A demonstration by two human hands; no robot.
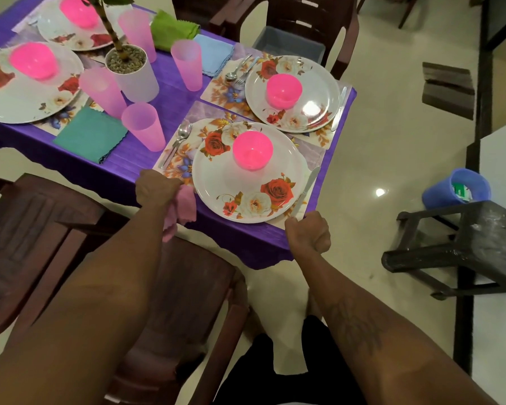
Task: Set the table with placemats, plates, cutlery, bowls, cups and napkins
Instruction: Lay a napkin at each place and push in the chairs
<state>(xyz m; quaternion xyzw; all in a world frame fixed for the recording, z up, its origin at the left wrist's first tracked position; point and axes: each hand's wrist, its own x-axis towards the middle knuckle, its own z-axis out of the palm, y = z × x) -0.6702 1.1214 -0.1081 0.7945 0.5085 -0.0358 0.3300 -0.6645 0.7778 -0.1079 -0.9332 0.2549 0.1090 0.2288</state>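
Lead: status, near seat?

Me: L hand (158, 191) has its fingers curled tight round the pink napkin (184, 204). It's bunched up at the table edge, just left of the near plate (234, 188), and part of the cloth hangs off the edge. Not laid yet.

Lead: why there?

Me: spoon+fork (178, 141) take the placemat (173, 163)'s left strip, and the cup (145, 127) is just beyond. The other 3 seats have a napkin by the cup: teal napkin (91, 135), blue napkin (214, 54), green napkin (173, 29). So I'd guess this one goes flat, left of the mat.

Lead: R hand?

Me: R hand (308, 232) is at the mat's near-right corner, fingers curled in, by the knife (306, 188) handle end. Can't tell if it's pinching the mat, the knife or nothing. Prob steadying the mat.

Lead: rest of seat?

Me: pink bowl (252, 152) is on the plate, upper middle. Knife lies right of the plate, on the mat.

Lead: surface/room?

Me: purple tablecloth (170, 103) looks slick and drapes over the edge, so a tug could shift the setting. Potted plant (132, 71) sits mid-table. Brown chair (173, 302) is between me and the table, so I'm reaching over it. Floor (377, 141) is pale glossy tile. Dark stool (465, 244) and blue bucket (456, 187) are off to the right, well apart from the table.
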